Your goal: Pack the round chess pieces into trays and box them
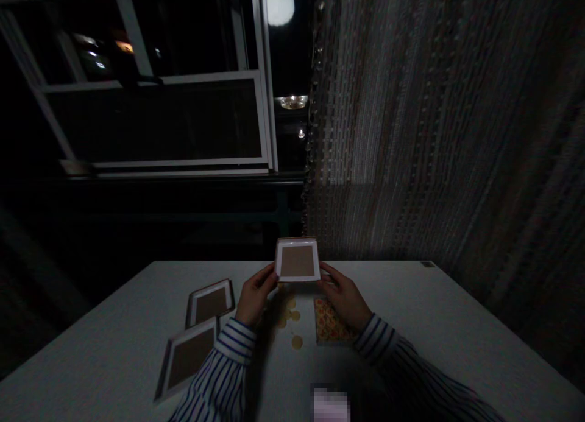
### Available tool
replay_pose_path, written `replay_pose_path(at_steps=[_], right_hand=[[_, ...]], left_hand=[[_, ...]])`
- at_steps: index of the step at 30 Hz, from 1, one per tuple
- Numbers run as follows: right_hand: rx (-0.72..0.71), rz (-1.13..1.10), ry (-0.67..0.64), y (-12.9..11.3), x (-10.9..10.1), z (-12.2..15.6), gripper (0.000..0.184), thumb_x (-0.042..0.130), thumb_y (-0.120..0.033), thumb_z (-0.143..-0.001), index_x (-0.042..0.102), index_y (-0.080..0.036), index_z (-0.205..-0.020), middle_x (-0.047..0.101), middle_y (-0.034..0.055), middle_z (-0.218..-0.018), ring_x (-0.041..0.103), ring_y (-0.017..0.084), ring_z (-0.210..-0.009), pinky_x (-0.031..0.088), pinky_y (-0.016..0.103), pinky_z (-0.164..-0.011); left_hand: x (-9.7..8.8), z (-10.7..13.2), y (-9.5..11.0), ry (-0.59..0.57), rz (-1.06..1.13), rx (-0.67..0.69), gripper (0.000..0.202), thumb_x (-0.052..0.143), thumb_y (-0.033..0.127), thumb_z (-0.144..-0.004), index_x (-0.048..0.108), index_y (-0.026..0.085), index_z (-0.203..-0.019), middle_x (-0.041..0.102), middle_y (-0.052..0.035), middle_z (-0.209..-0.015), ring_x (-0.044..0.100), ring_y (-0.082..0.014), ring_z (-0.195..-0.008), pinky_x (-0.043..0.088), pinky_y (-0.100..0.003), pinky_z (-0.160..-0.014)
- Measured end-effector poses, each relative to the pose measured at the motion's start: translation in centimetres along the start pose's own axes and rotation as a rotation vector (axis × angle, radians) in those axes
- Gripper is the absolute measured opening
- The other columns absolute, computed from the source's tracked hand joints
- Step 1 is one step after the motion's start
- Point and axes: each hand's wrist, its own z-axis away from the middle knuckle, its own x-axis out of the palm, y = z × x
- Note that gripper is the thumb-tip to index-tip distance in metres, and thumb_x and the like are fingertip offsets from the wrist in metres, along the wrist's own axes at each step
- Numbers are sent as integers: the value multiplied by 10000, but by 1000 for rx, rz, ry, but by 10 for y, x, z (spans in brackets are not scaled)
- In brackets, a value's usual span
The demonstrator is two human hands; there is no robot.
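Observation:
Between my two hands a small shallow box lid point(297, 260) with white inner edges and a brown inside is held up above the table, its hollow side facing me. My left hand point(255, 294) grips its left edge, thumb in front. My right hand point(346, 295) has the right edge between thumb and fingers. Under my right hand lies a square box with an orange patterned top point(326, 321), partly hidden by the hand and cuff. Several round yellowish discs point(296, 316) are scattered on the table below the lid.
Two similar open trays, one farther back point(210, 304) and one nearer point(189, 354), lie left of my left arm on the white table point(434, 361). A beaded curtain point(388, 136) hangs behind at right; a window point(155, 120) is behind at left. The room is dim.

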Motion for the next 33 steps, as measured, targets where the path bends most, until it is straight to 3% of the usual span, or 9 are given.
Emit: replay_pose_path(at_steps=[7,11,16,23,29,33], right_hand=[[-24,33,2,9,-13,23,452,475,-282,-790,409,-190,-1227,553,60,-1146,554,172,-985,456,343,-861],[-82,175,11,15,-21,36,442,452,-268,-809,389,-207,-1242,497,63,-1217,550,167,-988,463,332,-848],[-160,400,53,20,-28,48,441,443,-237,-808,388,-187,-1243,524,85,-1177,555,167,-971,475,323,-822],[-276,592,99,30,-36,59,443,439,-236,-804,397,-187,-1243,514,82,-1195,485,182,-1087,441,330,-887],[-338,759,117,51,-42,63,455,433,-237,-799,393,-192,-1250,530,88,-1180,496,201,-1077,456,351,-870],[-409,860,123,60,-45,65,438,396,-230,-816,392,-163,-1249,542,104,-1162,515,201,-1054,466,336,-859]], left_hand=[[15,15,-14,-39,-14,-23,475,621,366,-665,555,172,-1094,580,-83,-1124,532,-220,-1028,399,-369,-906],[23,23,-23,-16,10,-58,465,635,366,-649,574,169,-1066,585,-81,-1118,526,-217,-1039,417,-348,-890],[31,31,-31,-67,37,-86,437,606,362,-684,564,175,-1077,579,-78,-1127,532,-215,-1031,438,-349,-870],[41,39,-43,-15,40,-136,412,615,347,-682,579,180,-1057,555,-77,-1160,515,-217,-1055,436,-351,-882],[48,45,-53,59,60,-169,378,627,339,-675,599,185,-1020,559,-71,-1157,516,-215,-1055,460,-334,-851],[50,49,-58,44,59,-184,378,623,334,-680,595,184,-1027,575,-68,-1134,520,-203,-1051,464,-312,-847]])
